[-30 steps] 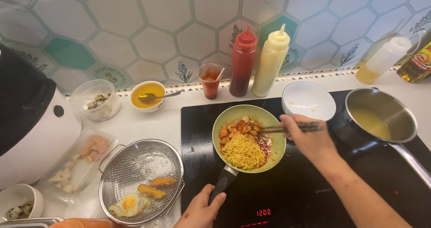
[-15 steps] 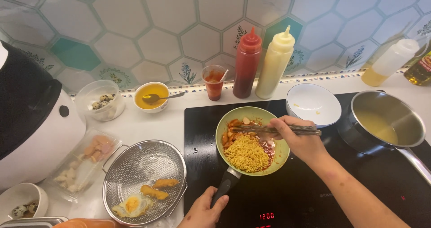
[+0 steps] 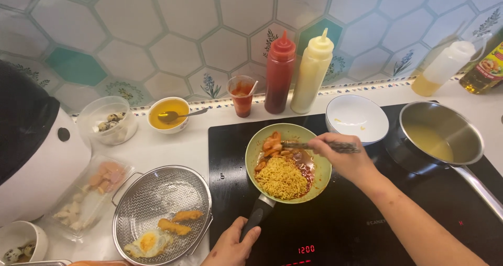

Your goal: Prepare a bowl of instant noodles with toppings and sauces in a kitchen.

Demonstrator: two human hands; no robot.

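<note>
Hexagonal wall tiles, pale with a few teal and flower-printed ones, back a white counter (image 3: 157, 148) holding a black induction hob (image 3: 367, 219); red digits glow at the hob's front edge.

Centre of hob: small green frying pan (image 3: 319, 179) containing a yellow noodle block (image 3: 283, 178), red sauce, and orange-pink pieces toward the far left of the pan.

Left hand (image 3: 230, 245): fingers curled around the black pan handle (image 3: 257, 216) at the near edge, grip closed; the lower part of the hand is cut off by the frame.

Right hand (image 3: 343, 158): over the pan's right rim, fingers pinched shut on a pair of chopsticks (image 3: 314, 146); sticks lie roughly level, tips pointing left into the orange-pink pieces; forearm runs off toward the lower right.

Right of pan: empty white bowl (image 3: 357, 119) just behind the hand; steel saucepan (image 3: 440, 135) with yellowish liquid, its long handle pointing to the lower right.

Behind pan, against the wall: red squeeze bottle (image 3: 279, 75) and pale yellow squeeze bottle (image 3: 311, 72) side by side; small cup of red sauce (image 3: 242, 96) to their left; small bowl of orange sauce with a spoon (image 3: 168, 114); clear tub of speckled eggs (image 3: 111, 122). Far right: clear squeeze bottle with yellow liquid (image 3: 443, 69); oil bottle at the frame edge.

Left of hob: wire mesh strainer (image 3: 162, 208) holding a fried egg and battered fried pieces; clear tray of pale and pink pieces (image 3: 89, 192) beside it; large white and black appliance (image 3: 31, 151) at the left edge.
</note>
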